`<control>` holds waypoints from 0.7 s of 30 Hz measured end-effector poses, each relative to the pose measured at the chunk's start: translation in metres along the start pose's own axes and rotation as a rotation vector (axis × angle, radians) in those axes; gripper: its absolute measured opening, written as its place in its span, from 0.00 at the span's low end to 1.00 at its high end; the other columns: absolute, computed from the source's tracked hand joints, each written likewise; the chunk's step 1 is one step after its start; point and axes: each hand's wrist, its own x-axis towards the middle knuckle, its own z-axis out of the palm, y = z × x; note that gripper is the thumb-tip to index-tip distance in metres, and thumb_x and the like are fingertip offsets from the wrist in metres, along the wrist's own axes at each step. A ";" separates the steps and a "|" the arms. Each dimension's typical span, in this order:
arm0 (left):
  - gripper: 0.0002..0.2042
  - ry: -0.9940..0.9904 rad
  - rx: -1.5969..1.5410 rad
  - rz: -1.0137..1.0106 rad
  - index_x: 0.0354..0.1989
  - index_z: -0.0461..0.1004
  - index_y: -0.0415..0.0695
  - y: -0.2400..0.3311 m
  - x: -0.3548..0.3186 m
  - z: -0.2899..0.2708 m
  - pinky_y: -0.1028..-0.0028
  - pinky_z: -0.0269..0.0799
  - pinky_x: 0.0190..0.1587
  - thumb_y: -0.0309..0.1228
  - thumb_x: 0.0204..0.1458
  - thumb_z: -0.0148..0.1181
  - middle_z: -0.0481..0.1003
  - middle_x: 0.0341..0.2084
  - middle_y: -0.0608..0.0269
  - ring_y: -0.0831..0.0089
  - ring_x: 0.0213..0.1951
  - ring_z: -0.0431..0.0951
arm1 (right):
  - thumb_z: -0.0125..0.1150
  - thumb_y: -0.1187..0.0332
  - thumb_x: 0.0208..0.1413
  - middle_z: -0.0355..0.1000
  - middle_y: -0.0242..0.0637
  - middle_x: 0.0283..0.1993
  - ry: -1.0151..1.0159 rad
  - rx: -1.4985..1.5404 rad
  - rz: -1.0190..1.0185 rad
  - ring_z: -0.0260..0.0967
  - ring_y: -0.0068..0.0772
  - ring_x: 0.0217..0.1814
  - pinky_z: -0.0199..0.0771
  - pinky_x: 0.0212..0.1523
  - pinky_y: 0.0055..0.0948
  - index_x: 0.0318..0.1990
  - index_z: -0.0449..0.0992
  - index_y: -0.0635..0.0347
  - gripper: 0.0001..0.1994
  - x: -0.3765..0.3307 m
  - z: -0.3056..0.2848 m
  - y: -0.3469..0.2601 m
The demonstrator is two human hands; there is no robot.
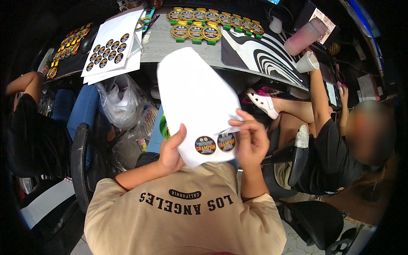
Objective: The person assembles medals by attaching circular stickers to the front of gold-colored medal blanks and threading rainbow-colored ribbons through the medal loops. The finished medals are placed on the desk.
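We hold a white sheet with two round labels over our lap, both hands gripping it.
Our left hand pinches the lower left edge, thumb on top; our right hand closes on the right edge by the labels, though we cannot tell whether it also grips a thin tool. Unsupported, the sheet could sag, and a hard tug at right might crease a label. Beyond, the grey bench carries medals, printed sheets and a striped mat. A co-worker's hand is by a white cup; a knock could tip it. People sit on both sides.
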 end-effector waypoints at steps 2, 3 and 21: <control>0.27 0.087 -0.056 0.056 0.65 0.53 0.35 -0.005 0.000 -0.001 0.57 0.64 0.63 0.42 0.65 0.45 0.63 0.60 0.45 0.55 0.60 0.67 | 0.54 0.77 0.61 0.73 0.55 0.49 0.071 0.018 -0.034 0.73 0.34 0.50 0.70 0.52 0.31 0.37 0.70 0.66 0.02 0.007 -0.010 0.000; 0.26 0.107 0.006 0.039 0.64 0.53 0.35 -0.007 0.000 -0.001 0.58 0.64 0.63 0.40 0.64 0.46 0.64 0.60 0.46 0.56 0.60 0.67 | 0.54 0.76 0.61 0.72 0.54 0.51 0.102 0.046 -0.053 0.72 0.32 0.49 0.70 0.53 0.30 0.37 0.70 0.66 0.02 0.010 -0.015 -0.001; 0.25 0.448 0.233 0.285 0.62 0.60 0.47 0.055 -0.035 -0.048 0.76 0.66 0.35 0.40 0.59 0.59 0.69 0.40 0.71 0.80 0.35 0.69 | 0.52 0.72 0.63 0.73 0.40 0.43 -0.113 0.695 0.501 0.72 0.32 0.43 0.73 0.50 0.34 0.44 0.68 0.58 0.04 -0.018 -0.002 0.158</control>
